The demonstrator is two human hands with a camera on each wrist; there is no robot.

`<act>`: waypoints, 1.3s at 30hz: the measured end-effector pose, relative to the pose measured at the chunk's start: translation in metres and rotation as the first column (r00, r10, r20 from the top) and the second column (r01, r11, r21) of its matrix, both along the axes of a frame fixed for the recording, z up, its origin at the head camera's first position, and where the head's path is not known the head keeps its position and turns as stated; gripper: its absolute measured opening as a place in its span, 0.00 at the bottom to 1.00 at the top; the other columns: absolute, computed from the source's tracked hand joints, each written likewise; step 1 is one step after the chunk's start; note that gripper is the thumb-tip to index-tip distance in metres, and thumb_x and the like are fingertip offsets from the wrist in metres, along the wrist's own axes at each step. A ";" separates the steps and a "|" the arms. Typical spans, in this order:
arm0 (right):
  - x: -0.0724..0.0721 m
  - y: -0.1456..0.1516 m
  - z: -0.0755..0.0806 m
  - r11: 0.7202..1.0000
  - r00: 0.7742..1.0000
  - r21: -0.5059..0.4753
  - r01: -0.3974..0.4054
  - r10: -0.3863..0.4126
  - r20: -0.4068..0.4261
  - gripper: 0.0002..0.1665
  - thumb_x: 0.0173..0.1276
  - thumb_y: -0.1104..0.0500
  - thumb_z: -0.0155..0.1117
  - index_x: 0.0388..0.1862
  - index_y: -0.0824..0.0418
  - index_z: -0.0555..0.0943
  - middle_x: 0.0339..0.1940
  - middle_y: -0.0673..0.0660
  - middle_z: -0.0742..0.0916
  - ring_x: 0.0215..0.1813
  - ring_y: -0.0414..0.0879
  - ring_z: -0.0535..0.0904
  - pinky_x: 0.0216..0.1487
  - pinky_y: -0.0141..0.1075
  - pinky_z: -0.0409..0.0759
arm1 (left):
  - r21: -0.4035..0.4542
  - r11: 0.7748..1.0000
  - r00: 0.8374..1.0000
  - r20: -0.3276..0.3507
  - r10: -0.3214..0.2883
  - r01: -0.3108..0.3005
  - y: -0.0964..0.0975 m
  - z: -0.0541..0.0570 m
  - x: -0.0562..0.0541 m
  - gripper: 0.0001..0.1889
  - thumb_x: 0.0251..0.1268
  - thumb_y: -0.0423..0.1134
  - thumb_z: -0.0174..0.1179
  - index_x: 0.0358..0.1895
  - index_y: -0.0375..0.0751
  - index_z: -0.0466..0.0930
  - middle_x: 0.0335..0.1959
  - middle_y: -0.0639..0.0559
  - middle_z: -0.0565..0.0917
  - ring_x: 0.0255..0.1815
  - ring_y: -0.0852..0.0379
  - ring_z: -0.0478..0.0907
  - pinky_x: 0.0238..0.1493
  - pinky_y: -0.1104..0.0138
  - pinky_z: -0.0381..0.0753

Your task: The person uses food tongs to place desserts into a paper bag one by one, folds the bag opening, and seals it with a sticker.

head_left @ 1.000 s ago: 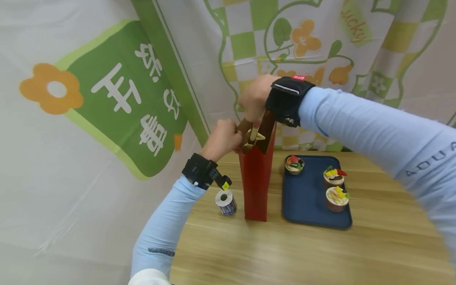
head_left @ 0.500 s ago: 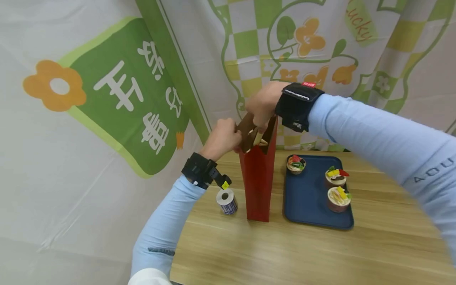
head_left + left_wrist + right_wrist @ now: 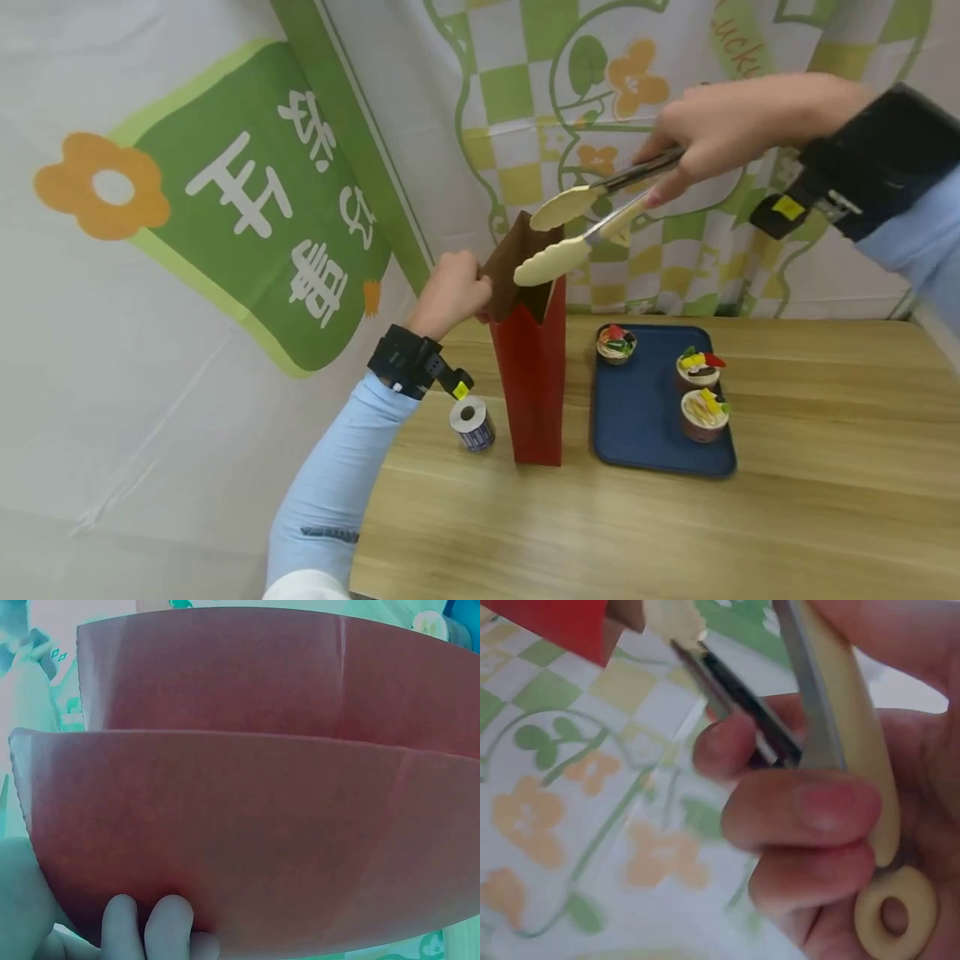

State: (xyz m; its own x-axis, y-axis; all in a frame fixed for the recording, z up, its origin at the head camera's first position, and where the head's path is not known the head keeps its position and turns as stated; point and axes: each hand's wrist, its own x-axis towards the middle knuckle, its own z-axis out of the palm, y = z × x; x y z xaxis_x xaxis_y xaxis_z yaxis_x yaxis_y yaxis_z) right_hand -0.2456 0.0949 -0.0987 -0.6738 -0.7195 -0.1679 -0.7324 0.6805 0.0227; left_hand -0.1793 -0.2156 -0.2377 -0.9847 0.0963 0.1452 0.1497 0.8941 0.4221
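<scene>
A tall red paper bag with a brown inside stands upright on the table, its top open. My left hand pinches the bag's left top edge; in the left wrist view its fingertips lie against the red paper. Up and to the right, my right hand grips cream-tipped tongs. The tongs' tips are spread with nothing between them and overlap the bag's mouth in the head view. In the right wrist view the fingers curl round the cream handle, which ends in a ring. The bag's contents are hidden.
Right of the bag lies a dark blue tray. On it are a cupcake at the back left and two more cupcakes on the right side. A label roll stands left of the bag. Printed curtains hang behind and at the left.
My right hand, earlier down at the bag's mouth with the tongs inside, has risen and moved right, bringing the tongs out. The left hand keeps its hold on the edge.
</scene>
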 end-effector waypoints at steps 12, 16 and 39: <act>-0.021 0.106 -0.113 0.904 0.964 -0.343 0.256 -0.263 0.028 0.42 0.74 0.43 0.58 0.73 0.71 0.65 0.31 0.64 0.84 0.23 0.49 0.73 0.30 0.39 0.68 | 0.024 0.999 0.999 0.039 0.024 -0.025 -0.012 -0.003 0.003 0.19 0.68 0.32 0.47 0.18 0.37 0.80 0.18 0.48 0.86 0.16 0.54 0.81 0.16 0.70 0.59; -0.026 0.109 -0.161 0.912 0.966 -0.322 0.255 -0.255 0.042 0.44 0.71 0.42 0.61 0.70 0.75 0.68 0.20 0.53 0.81 0.19 0.43 0.70 0.29 0.40 0.68 | 0.039 0.999 0.999 0.040 0.028 -0.029 -0.013 -0.003 0.002 0.19 0.69 0.32 0.46 0.19 0.36 0.81 0.19 0.47 0.86 0.17 0.54 0.82 0.16 0.70 0.59; -0.042 0.045 -0.329 0.953 0.971 -0.190 0.237 -0.227 0.076 0.20 0.62 0.44 0.70 0.25 0.57 0.77 0.19 0.51 0.78 0.22 0.45 0.74 0.25 0.41 0.69 | 0.060 0.998 0.998 0.059 0.024 -0.027 -0.016 -0.006 0.007 0.19 0.69 0.32 0.46 0.20 0.36 0.80 0.20 0.46 0.86 0.18 0.55 0.83 0.16 0.70 0.63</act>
